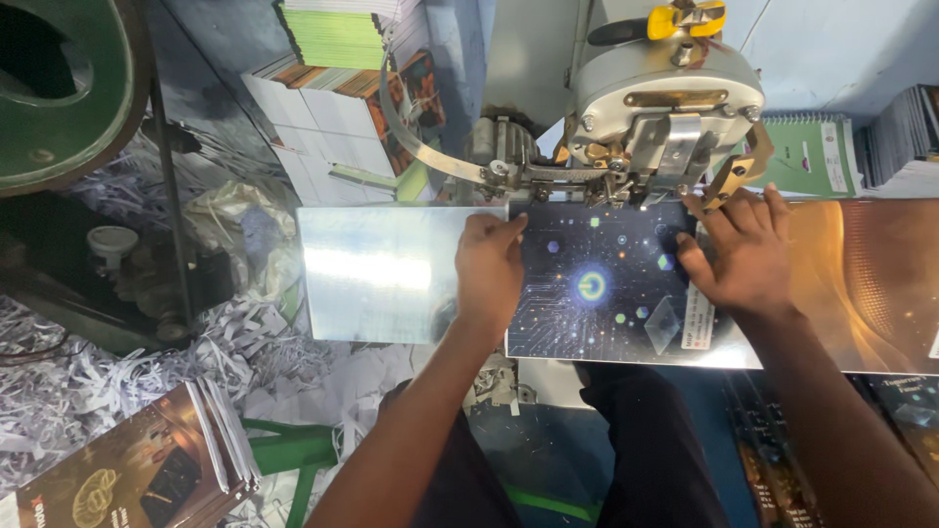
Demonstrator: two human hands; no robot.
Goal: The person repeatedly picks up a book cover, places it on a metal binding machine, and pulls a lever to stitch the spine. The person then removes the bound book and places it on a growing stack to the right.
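A glossy dark booklet cover (597,288) with a glowing blue circle lies flat under the head of a grey metal stitching machine (665,108). My left hand (489,269) presses flat on the cover's left edge, where it meets a shiny metal plate (377,274). My right hand (738,249) rests palm down on the cover's right side, fingertips close to the machine's brass-coloured foot (734,176). Neither hand grips anything.
Shredded white paper (127,362) litters the floor at left. A stack of brown-covered booklets (147,464) lies at the bottom left. More stacked booklets (337,88) stand behind the plate, and green spiral notebooks (812,152) at the right. Glossy orange covers (871,284) lie at the right.
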